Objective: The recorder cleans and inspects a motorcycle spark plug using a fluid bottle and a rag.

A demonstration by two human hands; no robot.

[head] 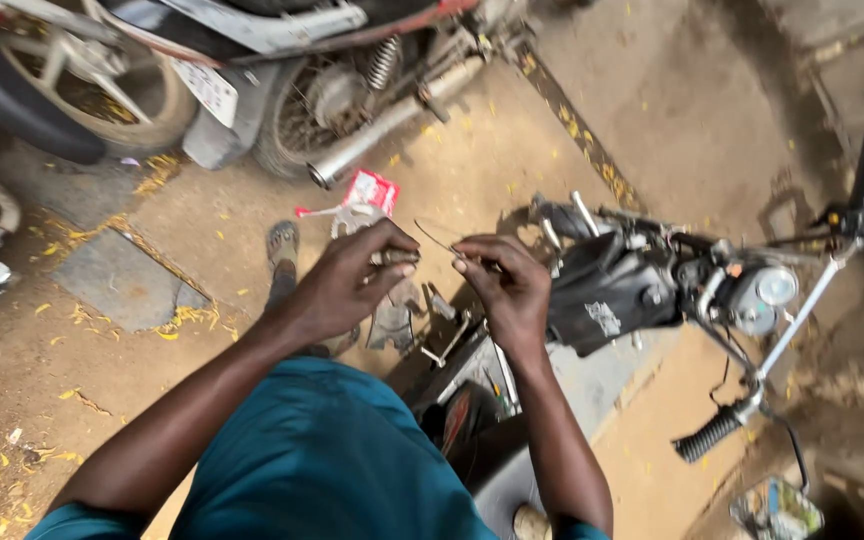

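Looking down, we see our two hands raised close together above a stripped motorcycle (642, 285) and the dirt floor (72, 350). Our left hand (347, 285) has its fingers (392, 245) clenched around a small cylindrical metal part (395, 257), which pokes out toward the other hand. Our right hand (507, 285) is curled too, its fingers (482, 262) pinching the end of a thin wire (437, 235) that arcs up and across toward the left hand. The part and the wire sit in the narrow gap between our hands, near each other; whether they touch we cannot tell.

Below the hands lie loose grey metal pieces (397, 320) on the ground, beside a foot in a sandal (282, 245). A small red and white packet (370, 190) lies a little farther off, near the exhaust pipe (392, 115) of a second motorcycle (252, 70) parked along the top of the view. The stripped motorcycle stretches to our right, with its round gauge (774, 287), a bare handlebar (802, 320) and two black rubber grips (709, 434). Yellow petals or leaves (167, 172) are scattered over the ground. Our teal garment (322, 460) fills the bottom of the view.
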